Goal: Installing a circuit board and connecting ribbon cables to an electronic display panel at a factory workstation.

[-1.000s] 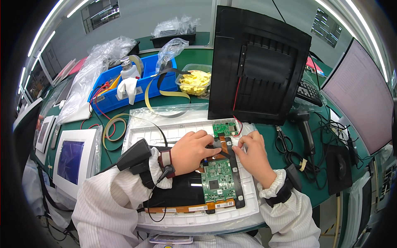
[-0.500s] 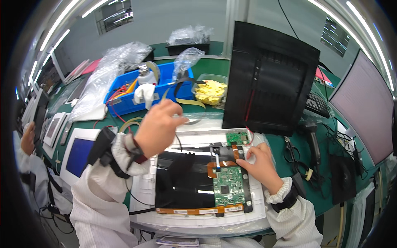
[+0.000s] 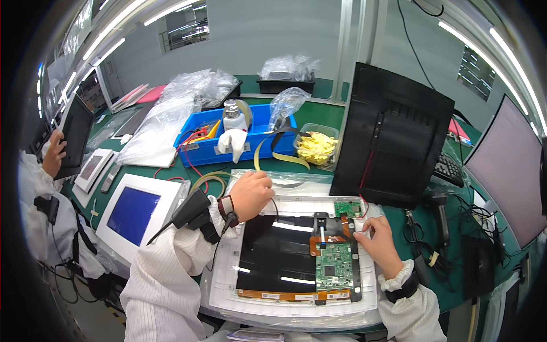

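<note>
My left hand (image 3: 251, 195) has its fingers curled in at the top left edge of the white plastic frame (image 3: 225, 289). Whatever its fingertips hold is hidden; a thin dark cable (image 3: 276, 208) hangs just beside them. My right hand (image 3: 378, 242) pinches at the right margin of the display panel (image 3: 279, 245), its thumb and forefinger pressed together next to a green circuit board (image 3: 334, 268). What lies in that pinch is too small to make out. Orange flex strips (image 3: 315, 246) join the board, and a smaller green board (image 3: 348, 208) sits at the frame's top right.
Behind the frame stand a blue bin (image 3: 199, 149), a tub of yellow pieces (image 3: 317, 149) and an upright black cover (image 3: 393, 142). Scissors (image 3: 412, 228) and a scanner (image 3: 440, 219) lie right. At left, a co-worker's hand (image 3: 54, 154) grips a black screen (image 3: 77, 134).
My left hand has come down closer to the frame's upper edge. My right hand stays near the panel's right margin. The whole view has shifted, showing more of the co-worker's black screen.
</note>
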`<state>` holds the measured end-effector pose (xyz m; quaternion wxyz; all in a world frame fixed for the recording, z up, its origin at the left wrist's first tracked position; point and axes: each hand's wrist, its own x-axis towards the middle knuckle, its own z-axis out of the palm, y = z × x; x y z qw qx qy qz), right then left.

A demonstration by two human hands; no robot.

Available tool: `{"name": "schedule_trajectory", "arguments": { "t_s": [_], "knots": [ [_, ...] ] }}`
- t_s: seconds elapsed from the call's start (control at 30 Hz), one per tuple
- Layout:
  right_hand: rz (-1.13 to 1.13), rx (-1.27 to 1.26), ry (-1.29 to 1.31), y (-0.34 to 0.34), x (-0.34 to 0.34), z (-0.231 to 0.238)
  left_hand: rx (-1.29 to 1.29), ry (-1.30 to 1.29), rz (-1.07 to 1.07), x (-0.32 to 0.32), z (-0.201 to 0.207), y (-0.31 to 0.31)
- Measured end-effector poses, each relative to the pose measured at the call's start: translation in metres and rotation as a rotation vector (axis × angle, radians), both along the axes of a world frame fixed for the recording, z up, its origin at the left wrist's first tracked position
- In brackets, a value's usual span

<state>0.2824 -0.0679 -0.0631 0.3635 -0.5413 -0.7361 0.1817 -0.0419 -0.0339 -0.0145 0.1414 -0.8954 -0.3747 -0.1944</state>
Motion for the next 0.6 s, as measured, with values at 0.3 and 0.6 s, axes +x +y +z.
{"name": "schedule_trajectory", "arguments": {
  "t_s": [0.3,0.6],
  "knots": [
    [0.037,-0.103,0.340,-0.008,-0.006,0.033,-0.076,-0.348,-0.068,0.040,0.024,-0.042],
    [0.517,-0.789,0.659,-0.052,-0.045,0.082,0.025,-0.309,-0.175,0.073,0.028,-0.087]
  ]
}}
